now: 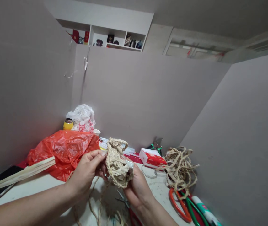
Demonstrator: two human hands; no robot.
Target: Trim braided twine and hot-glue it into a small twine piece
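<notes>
A small woven piece of pale straw rope [117,161] is held upright above the white table [42,185]. My left hand [87,171] pinches its left edge with fingers closed. My right hand [137,185] grips its lower right side from below, fingers wrapped round it. Loose ends of the rope [96,204] trail down from the piece onto the table below my hands.
A red plastic bag [64,150] lies at the left with wooden sticks [18,175] in front. Behind it stand a white bag [83,117] and a yellow jar [68,124]. A red-and-white box [151,157], a rope bundle [179,168], red-handled scissors [178,202] and green pliers [156,145] lie right.
</notes>
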